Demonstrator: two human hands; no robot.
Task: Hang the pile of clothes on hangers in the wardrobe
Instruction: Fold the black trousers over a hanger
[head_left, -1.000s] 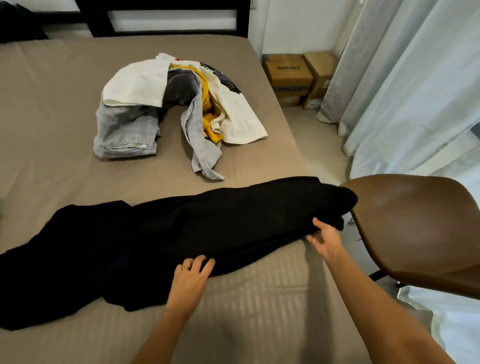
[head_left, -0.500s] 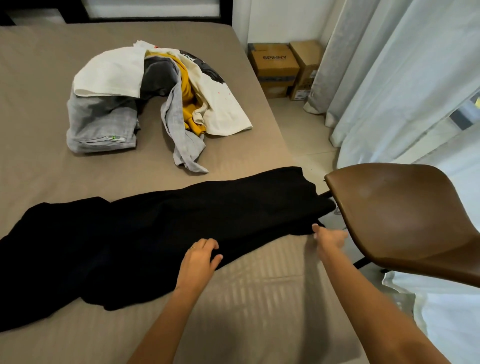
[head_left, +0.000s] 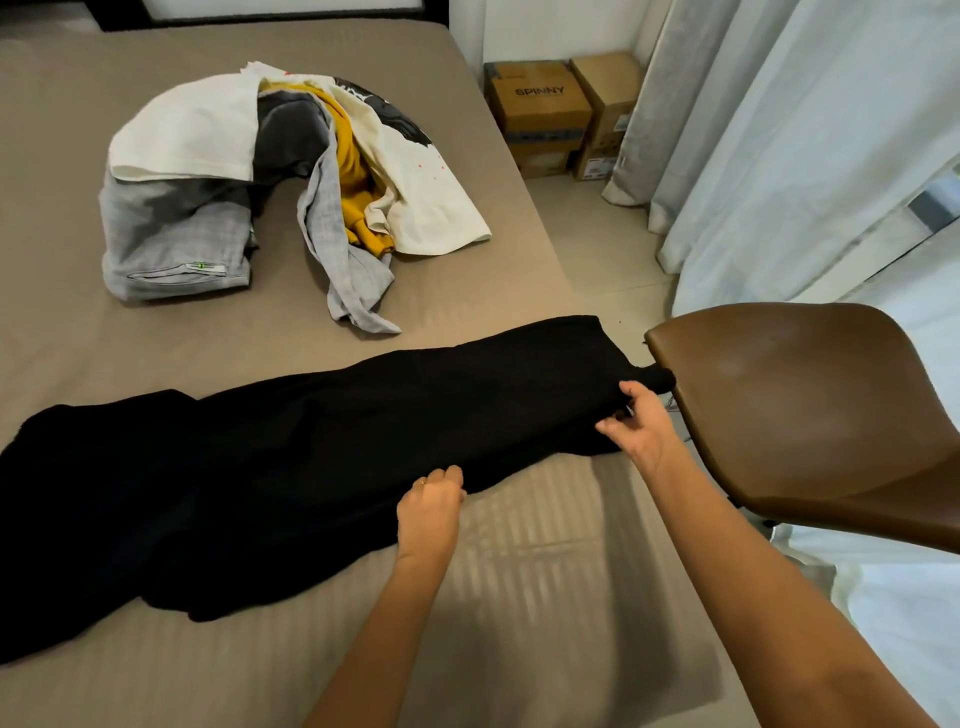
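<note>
Black garment (head_left: 337, 441) edge in fingers (head_left: 450, 474) of left hand (head_left: 428, 512), right hand (head_left: 641, 431)

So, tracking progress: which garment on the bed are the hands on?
The black garment spread nearest; left hand and right hand grip it, the pile beyond lies untouched.

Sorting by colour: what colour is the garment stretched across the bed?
The garment is black; head view.

One black garment (head_left: 322, 441) in the fingers (head_left: 608, 429); one pile of clothes (head_left: 208, 156) beyond them; two cardboard boxes (head_left: 540, 111) (head_left: 605, 98) farther; one brown chair (head_left: 810, 415) beside.
</note>
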